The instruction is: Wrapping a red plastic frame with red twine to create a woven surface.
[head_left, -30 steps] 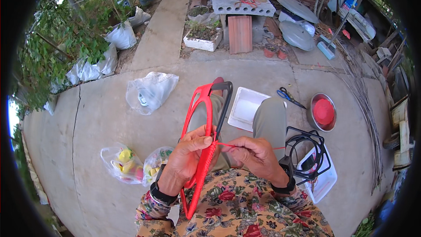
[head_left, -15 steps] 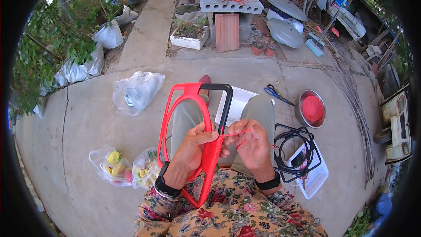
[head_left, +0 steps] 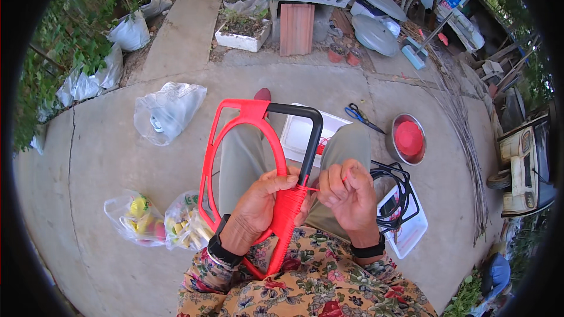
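Observation:
A rectangular frame with a ring inside it (head_left: 284, 208) stands tilted over my lap. Tight red cord covers most of it, while its upper right corner is bare black. My left hand (head_left: 258, 199) grips the frame's right side, thumb pressed at the border between red winding and bare black. From that border a short stretch of red cord (head_left: 313, 189) runs to my right hand (head_left: 351, 199), whose fingers are curled closed on it just right of the frame. The cord's far end is hidden in the fist.
Beside my right knee, black frames (head_left: 405, 196) lie over a white tray (head_left: 418, 223). Scissors (head_left: 364, 117) and a metal bowl with a red mass (head_left: 409, 139) are beyond. Plastic bags (head_left: 138, 217) lie to the left. A white foam box (head_left: 292, 138) sits between my legs.
My right hand has moved right and slightly down, its fingers curling from a loose pinch into a fist. The loose cord loop is no longer visible. The frame has tilted a little.

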### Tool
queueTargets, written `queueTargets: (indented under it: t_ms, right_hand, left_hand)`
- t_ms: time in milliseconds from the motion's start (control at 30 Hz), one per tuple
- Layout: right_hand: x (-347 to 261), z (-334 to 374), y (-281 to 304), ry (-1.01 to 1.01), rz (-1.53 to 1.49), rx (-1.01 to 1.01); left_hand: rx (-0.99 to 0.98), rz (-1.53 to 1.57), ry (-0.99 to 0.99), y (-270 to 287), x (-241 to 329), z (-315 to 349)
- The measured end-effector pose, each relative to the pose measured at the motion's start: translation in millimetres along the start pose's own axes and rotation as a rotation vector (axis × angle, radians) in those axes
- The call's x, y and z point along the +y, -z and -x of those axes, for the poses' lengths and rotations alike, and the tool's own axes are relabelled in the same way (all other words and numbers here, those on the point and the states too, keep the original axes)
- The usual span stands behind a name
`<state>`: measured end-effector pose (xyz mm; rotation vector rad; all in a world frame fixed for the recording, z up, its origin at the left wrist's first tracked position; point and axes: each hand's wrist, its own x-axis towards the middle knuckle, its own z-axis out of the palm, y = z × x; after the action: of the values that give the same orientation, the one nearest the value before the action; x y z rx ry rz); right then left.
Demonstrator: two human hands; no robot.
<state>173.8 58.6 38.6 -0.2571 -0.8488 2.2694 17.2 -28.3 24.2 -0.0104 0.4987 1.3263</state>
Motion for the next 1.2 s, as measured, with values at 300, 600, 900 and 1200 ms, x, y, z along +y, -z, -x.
queueTargets:
  t_ms: [300, 600, 900, 1200]
  right_hand:
    - [-0.3, -1.0, 5.1, 0.018, 0.083, 0.019]
    - [-1.9, 6.2, 11.6, -0.001, 0.156, 0.004]
    - [1.6, 10.0, 18.0, -0.023, 0.131, 0.014]
    - [5.6, 13.1, 21.0, 0.061, 0.405, 0.045]
  left_hand:
    - [0.027, -0.062, -0.051, 5.8, -1.1, 0.7]
    - [0.024, -0.025, -0.017, 13.7, -5.4, 0.3]
    - [0.083, -0.077, 0.06, 10.1, 0.3, -3.6]
    - [0.059, -0.06, 0.09, 4.0, 10.0, -5.0]
